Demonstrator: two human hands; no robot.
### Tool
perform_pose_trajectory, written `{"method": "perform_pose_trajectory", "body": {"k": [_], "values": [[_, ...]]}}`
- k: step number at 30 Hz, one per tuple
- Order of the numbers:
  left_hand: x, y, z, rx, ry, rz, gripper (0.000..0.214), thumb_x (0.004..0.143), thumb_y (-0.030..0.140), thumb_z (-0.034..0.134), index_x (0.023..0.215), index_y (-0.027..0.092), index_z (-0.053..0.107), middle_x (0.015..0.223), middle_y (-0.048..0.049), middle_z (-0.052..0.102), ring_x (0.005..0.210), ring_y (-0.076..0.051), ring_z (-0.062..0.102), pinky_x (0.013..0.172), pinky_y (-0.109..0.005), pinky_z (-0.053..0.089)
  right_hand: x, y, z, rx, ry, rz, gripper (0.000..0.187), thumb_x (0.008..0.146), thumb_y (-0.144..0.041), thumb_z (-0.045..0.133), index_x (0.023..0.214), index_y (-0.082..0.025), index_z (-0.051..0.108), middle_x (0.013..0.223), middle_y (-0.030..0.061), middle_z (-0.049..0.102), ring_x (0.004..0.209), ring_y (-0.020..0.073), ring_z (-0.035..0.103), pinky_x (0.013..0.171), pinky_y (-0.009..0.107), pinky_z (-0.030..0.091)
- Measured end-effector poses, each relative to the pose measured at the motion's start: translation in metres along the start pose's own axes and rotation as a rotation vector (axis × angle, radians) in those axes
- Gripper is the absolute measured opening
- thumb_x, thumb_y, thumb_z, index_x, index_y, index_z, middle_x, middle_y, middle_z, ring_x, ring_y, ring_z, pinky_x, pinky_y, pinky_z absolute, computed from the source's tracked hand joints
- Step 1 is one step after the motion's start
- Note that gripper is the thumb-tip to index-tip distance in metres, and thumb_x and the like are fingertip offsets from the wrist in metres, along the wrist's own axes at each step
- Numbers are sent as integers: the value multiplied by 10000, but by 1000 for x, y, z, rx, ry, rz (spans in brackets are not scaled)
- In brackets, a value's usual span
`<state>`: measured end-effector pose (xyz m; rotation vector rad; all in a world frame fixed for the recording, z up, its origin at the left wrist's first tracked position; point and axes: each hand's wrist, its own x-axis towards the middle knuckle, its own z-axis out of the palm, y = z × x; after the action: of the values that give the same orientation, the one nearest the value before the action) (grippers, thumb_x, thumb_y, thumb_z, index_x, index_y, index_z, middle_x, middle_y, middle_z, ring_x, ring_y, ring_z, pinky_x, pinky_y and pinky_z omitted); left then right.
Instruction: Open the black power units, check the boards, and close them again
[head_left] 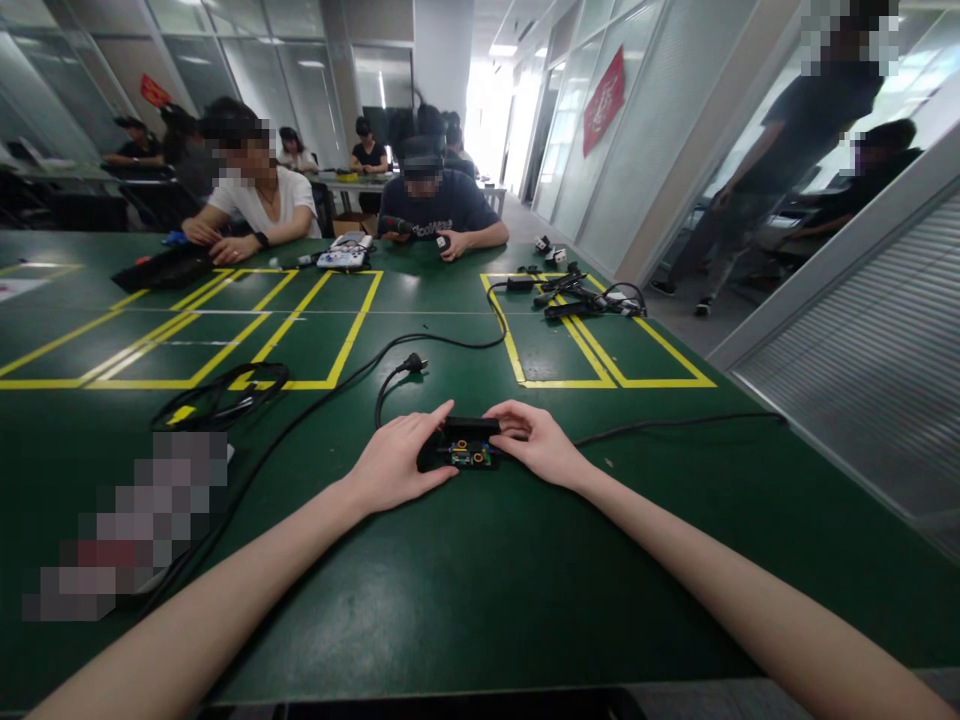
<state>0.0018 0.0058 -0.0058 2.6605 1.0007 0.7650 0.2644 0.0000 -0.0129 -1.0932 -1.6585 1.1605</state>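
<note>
Item: open adapter case [469, 447], circuit board exposed, lower centre of frame on green table [480, 590]. Your left hand [397, 462] and right hand [541, 445] clasp its two ends. Step, seemingly: steadying it. Next move calls for fine fingertip work.

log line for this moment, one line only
left hand: flat beside black box, touching | right hand: fingers curled on box's right end | box: open, circuit board showing, on green table
</note>
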Motion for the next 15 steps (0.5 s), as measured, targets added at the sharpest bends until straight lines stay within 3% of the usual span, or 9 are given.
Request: {"method": "perform_pose_trajectory", "body": {"k": [7,15], "values": [[0,0,-2,-43,-25,29,731,885,343,749,1541,228,449,1280,-115,692,1147,-275,687,1011,-410,574,-3,-7,-2,-49,-55,-75,198,803,-196,679,995,-189,729,1014,50,772,942,208,742,938,413,600],[0,2,-4,-53,-36,44,660,905,329,724,1510,223,484,1265,-115,684,1119,-264,694,999,-406,581,-4,-7,-3,-35,-57,-96,204,820,-245,694,1009,-191,748,1003,46,776,942,210,745,935,413,605]]}}
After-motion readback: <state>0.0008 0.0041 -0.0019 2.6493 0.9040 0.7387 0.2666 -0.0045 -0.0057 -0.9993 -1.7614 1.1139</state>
